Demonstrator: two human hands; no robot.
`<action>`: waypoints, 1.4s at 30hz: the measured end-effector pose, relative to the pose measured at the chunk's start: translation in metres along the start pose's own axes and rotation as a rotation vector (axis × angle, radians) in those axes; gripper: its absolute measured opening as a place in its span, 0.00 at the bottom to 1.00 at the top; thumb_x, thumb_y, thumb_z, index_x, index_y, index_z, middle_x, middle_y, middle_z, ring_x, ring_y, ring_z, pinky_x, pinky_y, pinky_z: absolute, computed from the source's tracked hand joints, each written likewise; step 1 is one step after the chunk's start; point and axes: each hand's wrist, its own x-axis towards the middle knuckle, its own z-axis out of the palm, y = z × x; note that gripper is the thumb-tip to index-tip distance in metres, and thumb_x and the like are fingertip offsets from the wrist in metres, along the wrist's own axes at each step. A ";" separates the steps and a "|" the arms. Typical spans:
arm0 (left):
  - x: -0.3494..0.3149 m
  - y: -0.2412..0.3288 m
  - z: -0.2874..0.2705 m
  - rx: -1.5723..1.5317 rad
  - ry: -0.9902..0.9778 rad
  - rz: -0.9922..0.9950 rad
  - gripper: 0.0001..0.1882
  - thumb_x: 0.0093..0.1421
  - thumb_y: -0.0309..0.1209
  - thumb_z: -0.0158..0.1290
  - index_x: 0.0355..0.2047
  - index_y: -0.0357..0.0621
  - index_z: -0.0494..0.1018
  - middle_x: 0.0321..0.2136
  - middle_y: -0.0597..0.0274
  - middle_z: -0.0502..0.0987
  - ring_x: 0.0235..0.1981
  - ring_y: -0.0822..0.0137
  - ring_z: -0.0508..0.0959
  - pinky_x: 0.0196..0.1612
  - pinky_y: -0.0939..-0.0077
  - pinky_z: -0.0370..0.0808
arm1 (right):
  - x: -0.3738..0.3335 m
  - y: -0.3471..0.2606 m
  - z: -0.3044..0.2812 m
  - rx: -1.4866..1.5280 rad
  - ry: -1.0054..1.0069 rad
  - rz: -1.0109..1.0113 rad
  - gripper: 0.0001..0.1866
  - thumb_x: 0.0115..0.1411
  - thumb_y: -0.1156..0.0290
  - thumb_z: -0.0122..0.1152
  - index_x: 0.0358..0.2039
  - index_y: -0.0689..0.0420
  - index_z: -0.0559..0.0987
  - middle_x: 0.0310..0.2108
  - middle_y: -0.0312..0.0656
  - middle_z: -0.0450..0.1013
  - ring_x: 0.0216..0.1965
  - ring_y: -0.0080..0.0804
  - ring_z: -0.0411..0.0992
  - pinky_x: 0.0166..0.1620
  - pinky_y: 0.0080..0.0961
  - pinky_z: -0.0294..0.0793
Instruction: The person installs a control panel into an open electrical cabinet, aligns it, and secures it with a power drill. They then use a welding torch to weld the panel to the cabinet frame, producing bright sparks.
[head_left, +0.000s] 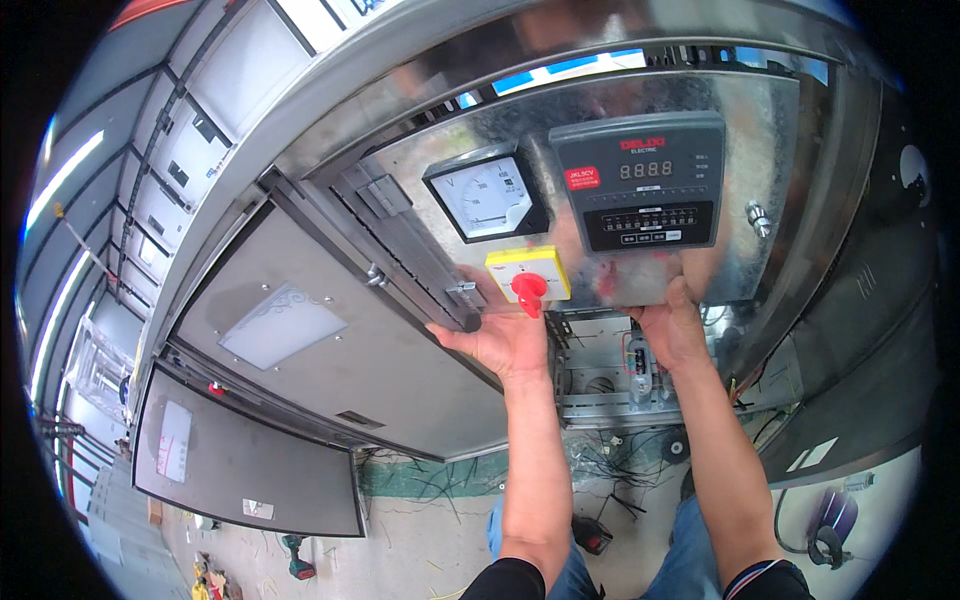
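A shiny metal panel (420, 150) fills the upper middle, carrying a square analog voltmeter (487, 195), a dark digital controller (640, 185) and a red rotary switch (530, 288) on a yellow-and-white plate. Below the switch, my left hand (505, 345) is at the panel's lower edge, palm up. Its thumb stretches out to the left; the other fingers are mostly hidden behind the panel. Further right, my right hand (672, 328) grips the same edge below the controller, thumb in front and fingers mostly hidden.
Grey cabinet doors (330, 340) stand at the left. Beneath the panel, wires and a component (640, 360) show inside the cabinet. Loose cables (620, 465) lie lower down. A green-and-black cordless drill (298, 560) is on the floor; a dark visor-like object (832, 525) lies at lower right.
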 end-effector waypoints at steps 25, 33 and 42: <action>0.004 -0.003 -0.002 -0.065 0.046 0.032 0.47 0.40 0.64 0.72 0.59 0.61 0.74 0.59 0.73 0.74 0.70 0.44 0.60 0.67 0.39 0.58 | 0.006 -0.007 0.006 0.219 -0.180 0.117 0.24 0.57 0.69 0.70 0.54 0.55 0.78 0.57 0.39 0.73 0.63 0.41 0.68 0.66 0.53 0.65; 0.002 -0.007 0.010 -0.020 -0.009 0.019 0.46 0.41 0.63 0.72 0.60 0.62 0.74 0.53 0.82 0.80 0.66 0.58 0.68 0.65 0.41 0.63 | 0.008 -0.007 0.003 0.157 -0.181 0.059 0.36 0.59 0.64 0.69 0.65 0.63 0.68 0.62 0.49 0.70 0.64 0.45 0.68 0.69 0.47 0.64; 0.004 -0.002 -0.002 0.004 0.035 0.024 0.47 0.40 0.65 0.71 0.59 0.64 0.73 0.53 0.82 0.80 0.65 0.62 0.68 0.61 0.44 0.67 | 0.009 -0.008 0.008 0.215 -0.196 0.085 0.23 0.59 0.71 0.67 0.55 0.58 0.78 0.60 0.42 0.72 0.64 0.42 0.67 0.68 0.57 0.63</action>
